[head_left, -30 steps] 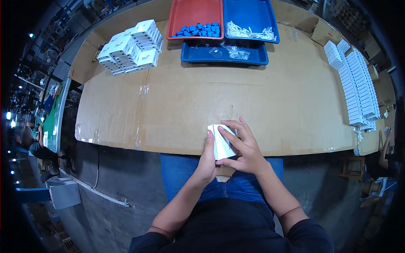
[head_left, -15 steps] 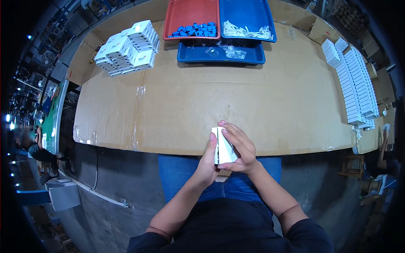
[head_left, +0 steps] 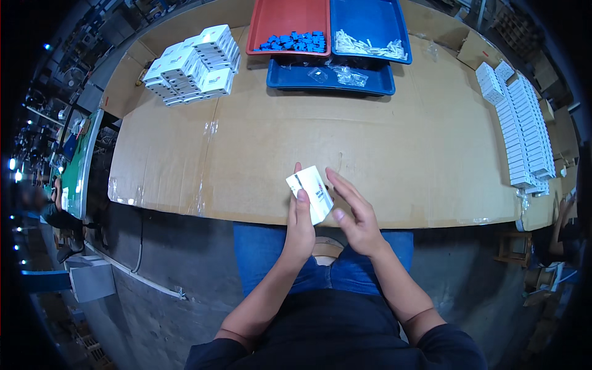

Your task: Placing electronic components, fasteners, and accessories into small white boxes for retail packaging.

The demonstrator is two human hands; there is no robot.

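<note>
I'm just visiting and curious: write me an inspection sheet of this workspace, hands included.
Surface: cardboard-covered table, with clear tape along a seam.
Job's things: white box in hand; stack of white boxes at left; rows of white boxes at right; red tray with blue pieces; blue tray with white pieces.
Clutter: clear plastic in the lower tray.
Grip: left hand holds the white box; right hand is open beside it, contact unclear.
Cables: pale line on the floor, cable or pipe unclear.
Surroundings: green table and a person at far left.
</note>
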